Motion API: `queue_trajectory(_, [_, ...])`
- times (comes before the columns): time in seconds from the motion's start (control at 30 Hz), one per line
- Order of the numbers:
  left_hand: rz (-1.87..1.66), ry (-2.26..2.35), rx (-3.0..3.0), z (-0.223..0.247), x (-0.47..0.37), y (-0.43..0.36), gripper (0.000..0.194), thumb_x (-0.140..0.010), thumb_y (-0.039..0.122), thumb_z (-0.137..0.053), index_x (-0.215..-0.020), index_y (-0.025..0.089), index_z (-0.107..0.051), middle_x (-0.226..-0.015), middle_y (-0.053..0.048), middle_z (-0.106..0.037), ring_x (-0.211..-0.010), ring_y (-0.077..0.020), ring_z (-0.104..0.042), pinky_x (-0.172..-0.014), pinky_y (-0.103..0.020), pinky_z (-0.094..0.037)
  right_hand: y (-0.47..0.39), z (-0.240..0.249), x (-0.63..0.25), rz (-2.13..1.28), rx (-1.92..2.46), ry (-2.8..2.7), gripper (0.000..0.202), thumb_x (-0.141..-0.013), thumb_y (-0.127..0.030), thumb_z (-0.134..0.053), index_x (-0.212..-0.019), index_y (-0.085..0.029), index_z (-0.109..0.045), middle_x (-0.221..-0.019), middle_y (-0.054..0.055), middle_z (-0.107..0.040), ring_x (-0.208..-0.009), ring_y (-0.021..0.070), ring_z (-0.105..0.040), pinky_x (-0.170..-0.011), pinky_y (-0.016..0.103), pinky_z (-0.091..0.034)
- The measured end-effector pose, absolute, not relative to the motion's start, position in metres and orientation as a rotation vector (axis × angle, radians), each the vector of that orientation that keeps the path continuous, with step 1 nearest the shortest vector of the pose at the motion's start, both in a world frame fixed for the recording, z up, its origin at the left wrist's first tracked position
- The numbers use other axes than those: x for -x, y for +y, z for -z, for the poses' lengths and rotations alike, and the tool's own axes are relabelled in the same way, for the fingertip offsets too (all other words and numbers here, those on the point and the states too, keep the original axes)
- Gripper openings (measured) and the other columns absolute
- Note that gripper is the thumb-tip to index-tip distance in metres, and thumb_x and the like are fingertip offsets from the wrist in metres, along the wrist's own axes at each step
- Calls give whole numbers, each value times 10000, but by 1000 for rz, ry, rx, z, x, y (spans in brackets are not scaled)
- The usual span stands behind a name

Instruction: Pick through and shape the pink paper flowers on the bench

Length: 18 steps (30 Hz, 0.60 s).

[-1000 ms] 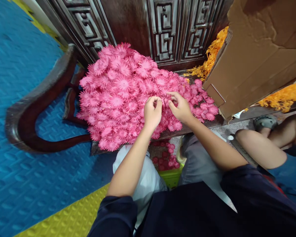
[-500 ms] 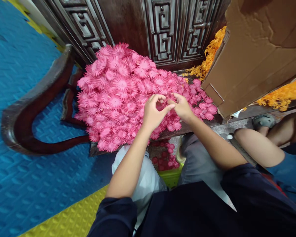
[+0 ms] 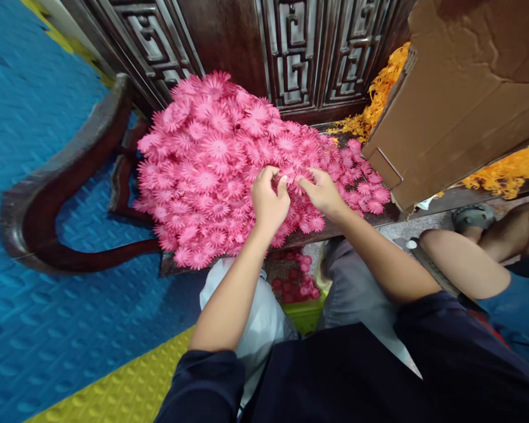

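A large heap of pink artificial flowers [image 3: 203, 158] lies on a dark wooden bench [image 3: 306, 236]. Over the heap's front right part, my left hand [image 3: 270, 200] is closed, thumb and curled forefinger at the left edge of one pink flower [image 3: 300, 174]. My right hand [image 3: 324, 192] pinches the same flower from the right side. The fingertips of both hands are close together, and the flower blends with those behind it, so its exact outline is hard to make out.
A carved wooden backrest [image 3: 295, 56] stands behind the heap, a curved armrest [image 3: 70, 170] left. A cardboard sheet [image 3: 462, 106] leans at right, near orange artificial strands [image 3: 502, 173]. Loose pink flowers and a green container [image 3: 306, 314] are below. Another person's knee [image 3: 462, 258] is right.
My left thumb has drawn back from the right hand and points upward, so the hands are slightly farther apart. More of the pink flower shows between them.
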State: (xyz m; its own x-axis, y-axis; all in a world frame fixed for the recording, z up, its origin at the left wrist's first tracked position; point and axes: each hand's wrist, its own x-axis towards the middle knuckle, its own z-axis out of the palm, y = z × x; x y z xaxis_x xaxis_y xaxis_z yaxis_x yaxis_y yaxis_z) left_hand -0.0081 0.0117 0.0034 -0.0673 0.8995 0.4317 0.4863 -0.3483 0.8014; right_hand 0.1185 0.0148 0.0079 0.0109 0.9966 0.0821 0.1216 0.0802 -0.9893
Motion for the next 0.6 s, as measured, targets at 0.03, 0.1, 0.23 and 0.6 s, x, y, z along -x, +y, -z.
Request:
queue_trajectory(0.03, [-1399,1498,-1825,-3,8,11,82,-781,143,-527,-758,202,-475,-775,-15,-565,-770,-167,-530,-730,-269,-386,15,-7,-118,-1069,1238,-1335,184,-770,-185,-558,-598,-192,-495,-527,-51,-505,-513,87,-443,-586,240,-390])
queue_trajectory(0.1, [-1416,1520,-1840,-2,6,11,86,-779,135,-514,-764,201,-461,-774,-17,-556,-764,-167,-524,-727,-271,-385,16,-7,-117,-1051,1231,-1344,185,-766,-178,-544,-588,-189,-495,-516,-54,-501,-501,81,-440,-576,234,-390])
queue_trajectory(0.23, [-1451,1531,-1840,1,5,10,66,-792,156,-495,-771,203,-453,-767,-18,-551,-749,-166,-516,-711,-273,-385,17,-7,-117,-1052,1237,-1330,182,-762,-165,-533,-584,-186,-502,-501,-58,-491,-482,76,-426,-551,230,-382])
queue_trajectory(0.6, [-1516,1578,-1778,3,1,8,47,-799,188,-489,-760,199,-464,-746,-27,-561,-732,-177,-522,-703,-288,-393,20,-4,-115,-1044,1284,-1309,175,-760,-190,-534,-593,-191,-482,-504,-60,-474,-459,74,-421,-488,231,-338])
